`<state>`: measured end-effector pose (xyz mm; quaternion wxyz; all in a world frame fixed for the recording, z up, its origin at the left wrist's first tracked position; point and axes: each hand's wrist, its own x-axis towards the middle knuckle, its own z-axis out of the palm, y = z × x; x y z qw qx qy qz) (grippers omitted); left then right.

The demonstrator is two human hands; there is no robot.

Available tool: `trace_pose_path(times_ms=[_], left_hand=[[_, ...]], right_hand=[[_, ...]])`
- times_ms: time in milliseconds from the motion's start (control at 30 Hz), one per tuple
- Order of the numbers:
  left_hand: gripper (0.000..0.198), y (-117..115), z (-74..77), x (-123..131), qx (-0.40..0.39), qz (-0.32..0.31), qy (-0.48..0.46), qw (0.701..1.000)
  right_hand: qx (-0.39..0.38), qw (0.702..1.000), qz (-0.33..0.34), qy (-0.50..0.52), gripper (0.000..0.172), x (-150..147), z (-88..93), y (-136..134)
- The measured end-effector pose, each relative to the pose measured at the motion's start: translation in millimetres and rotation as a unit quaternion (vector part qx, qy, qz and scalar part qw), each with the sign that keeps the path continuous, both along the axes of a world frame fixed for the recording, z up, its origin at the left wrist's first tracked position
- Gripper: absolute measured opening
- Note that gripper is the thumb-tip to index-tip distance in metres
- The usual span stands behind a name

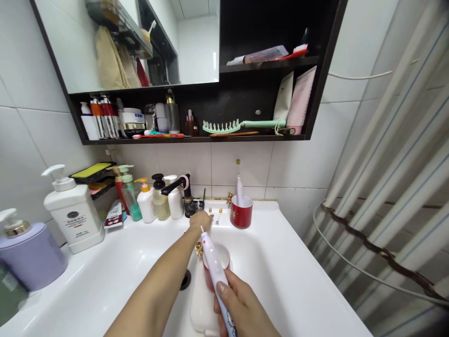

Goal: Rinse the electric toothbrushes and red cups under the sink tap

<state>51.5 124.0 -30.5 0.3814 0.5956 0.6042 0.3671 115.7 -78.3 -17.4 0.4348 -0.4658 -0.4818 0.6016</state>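
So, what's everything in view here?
Cabinet: 1, dark, top
Mirror: 1, silvery, upper left
Hairbrush: 1, green, in cabinet
Toothbrushes: 2, red, in cabinet
Cosmetics: many, mixed, in cabinet
Sink: 1, white, centre
Tap: 1, black, sink back
Pump bottles: 7+, mixed, along sink
Cups: 2, red, on and in sink
Electric toothbrush handles: 2, pale, one held, one in cup
Oblong item: 1, white, in sink
Small pieces: 2, yellowish, sink ledge
Pipes: several, white, right
Left hand: 1, beside tap
Right hand: 1, around nearer handle

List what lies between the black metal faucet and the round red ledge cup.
Head view: two small white, yellow-ended pieces beside the left hand.
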Motion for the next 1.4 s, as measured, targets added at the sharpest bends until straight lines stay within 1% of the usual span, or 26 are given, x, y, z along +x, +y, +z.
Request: trace_pose_path(times_ms=[67,200,300,367,467,533,600,667,733,833,933,1100,1267,1400], left_hand=[[0.035,-1.7,-0.4,5.7,0.023,0.002,0.005,1.000],[0.029,-10.5,-3.3,26.3,0.065,0.004,-0.017,0.998],[0.030,-14.5,-3.7,38.1,0.063,0.005,-0.047,0.997],[0.031,-15.3,-1.9,39.4,0.051,0.011,-0.075,0.996],[0.028,-19.6,2.9,28.9,0.023,0.024,-0.129,0.991],[0.023,-28.8,6.0,13.4,-0.010,0.032,-0.175,0.984],[0.016,-43.9,8.4,-6.9,-0.053,0.032,-0.231,0.971],[0.010,-62.5,10.3,-28.5,-0.093,0.027,-0.293,0.951],[0.009,-80.5,12.3,-47.1,-0.123,0.024,-0.353,0.927],[0.011,-99.1,15.0,-62.6,-0.153,0.021,-0.422,0.893],[0.011,-105.6,16.1,-64.9,-0.166,0.012,-0.464,0.870],[0.011,-102.1,11.8,-61.9,-0.155,-0.016,-0.518,0.841],[0.014,-98.8,5.3,-60.1,-0.121,-0.020,-0.515,0.849],[0.016,-100.8,3.6,-55.5,-0.100,-0.013,-0.514,0.852]], right_hand=[[0.004,1.000,-0.001,0.004,0.036,0.3,0.4,-0.2],[0.011,1.000,-0.002,0.004,0.036,0.4,0.7,0.2],[0.013,1.000,-0.012,-0.004,0.035,0.8,0.7,1.0],[0.010,1.000,-0.026,-0.010,0.034,1.5,0.6,1.5],[0.019,0.998,-0.049,-0.029,0.031,3.3,-0.3,1.9],[0.027,0.997,-0.057,-0.046,0.029,4.5,-2.4,2.0],[0.026,0.996,-0.052,-0.062,0.025,4.9,-5.6,2.0],[0.015,0.996,-0.037,-0.076,0.022,3.4,-9.1,1.7],[0.000,0.996,-0.018,-0.089,0.020,-0.2,-11.6,0.5],[-0.019,0.994,0.008,-0.109,0.019,-7.9,-12.8,-3.0],[-0.020,0.993,0.025,-0.117,0.018,-13.9,-12.3,-6.4],[-0.016,0.993,0.022,-0.113,0.018,-15.5,-13.1,-6.4],[-0.018,0.994,0.021,-0.103,0.020,-14.2,-15.1,-3.6],[-0.026,0.994,0.017,-0.100,0.022,-13.7,-15.4,-2.9]])
